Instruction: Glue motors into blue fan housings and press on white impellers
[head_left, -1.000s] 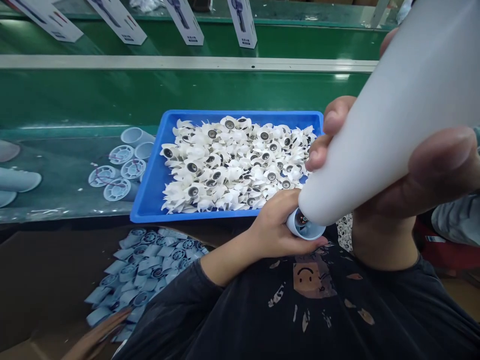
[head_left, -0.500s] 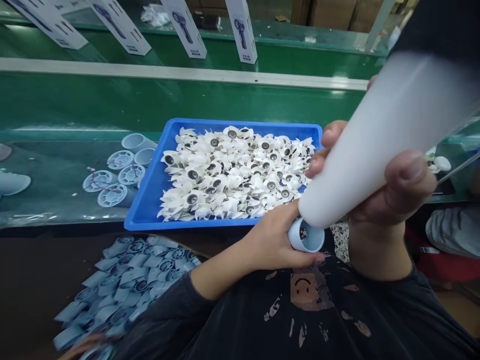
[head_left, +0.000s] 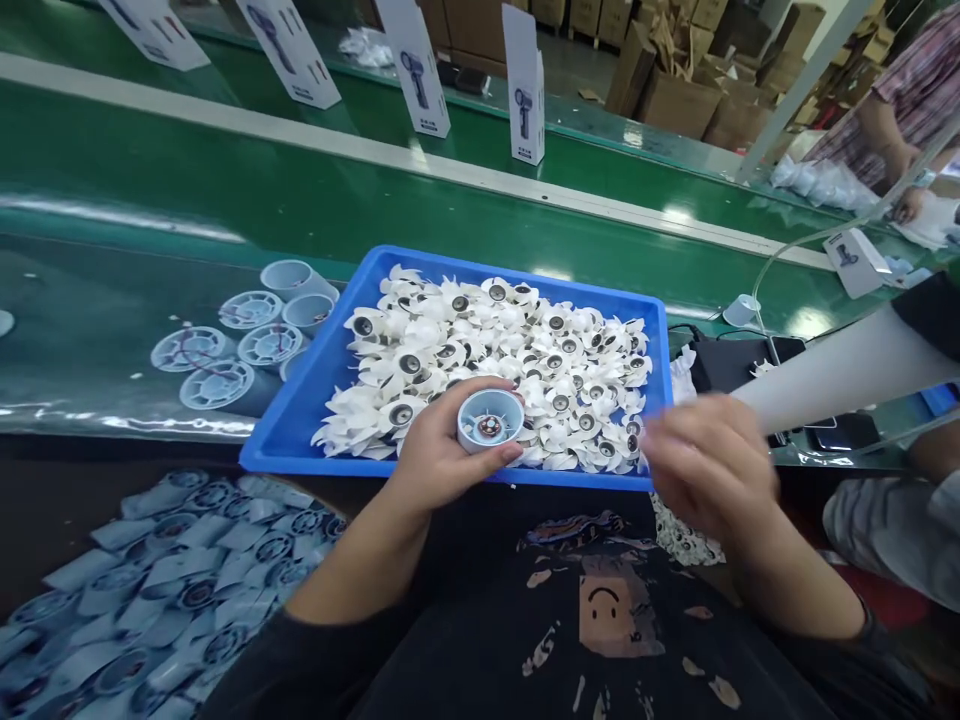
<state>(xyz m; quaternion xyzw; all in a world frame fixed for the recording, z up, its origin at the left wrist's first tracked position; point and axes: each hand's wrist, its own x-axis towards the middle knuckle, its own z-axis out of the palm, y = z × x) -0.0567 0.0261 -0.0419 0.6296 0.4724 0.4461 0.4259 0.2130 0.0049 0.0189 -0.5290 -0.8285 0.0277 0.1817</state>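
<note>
My left hand (head_left: 442, 445) is closed around a light blue cylindrical housing (head_left: 491, 447), just over the front edge of the blue tray. The housing's open end faces up and shows a copper motor coil at its centre. To the right, my right hand (head_left: 709, 465) is smeared by motion, its fingers bent. Beside it, a white tapered tube (head_left: 847, 365) with a black upper end slants in from the right; whether the hand touches it is unclear. The blue tray (head_left: 454, 472) between and behind the hands is heaped with white fan impellers (head_left: 517, 350).
Several light blue housings (head_left: 289, 275) stand on the bench left of the tray. Many more housings (head_left: 172, 590) lie heaped at the lower left. White printed boxes (head_left: 527, 100) stand beyond the green conveyor (head_left: 315, 190). Another person's arm (head_left: 885, 135) is at the upper right.
The white tube has swung away from above the housing to the right. My left hand has moved the housing left and forward over the tray edge. My right hand has dropped lower.
</note>
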